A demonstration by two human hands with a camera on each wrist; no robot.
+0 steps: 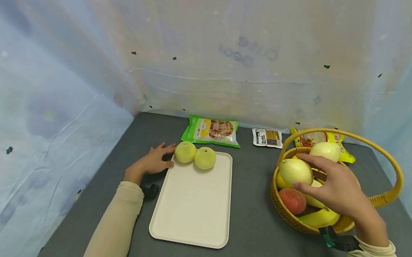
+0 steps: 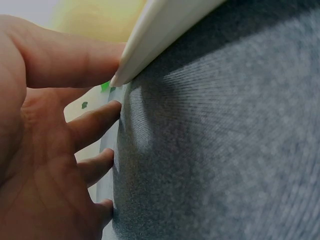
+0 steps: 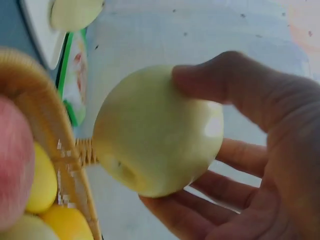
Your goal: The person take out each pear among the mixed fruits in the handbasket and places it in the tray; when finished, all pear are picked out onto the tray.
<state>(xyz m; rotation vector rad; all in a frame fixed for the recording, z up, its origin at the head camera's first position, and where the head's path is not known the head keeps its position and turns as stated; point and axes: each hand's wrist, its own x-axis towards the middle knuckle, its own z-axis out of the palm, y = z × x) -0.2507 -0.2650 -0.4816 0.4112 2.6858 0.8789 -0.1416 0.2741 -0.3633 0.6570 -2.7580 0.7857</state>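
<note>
our right hand (image 1: 335,186) grips a round pale green fruit (image 1: 295,173) between thumb and fingers at the wicker basket (image 1: 287,218), near the right edge of the tabletop (image 1: 253,250), where we also see a peach (image 1: 292,201) and a banana (image 1: 320,219). our left hand (image 1: 154,161) is spread wide toward the left edge, its thumb touching the rim of the white tray (image 1: 194,207), which bears two pale green fruits (image 1: 205,158) at its far end. along the tabletop's far edge we have a green packet (image 1: 213,131), a small white packet (image 1: 267,138) and a yellow packet (image 1: 346,155).
</note>
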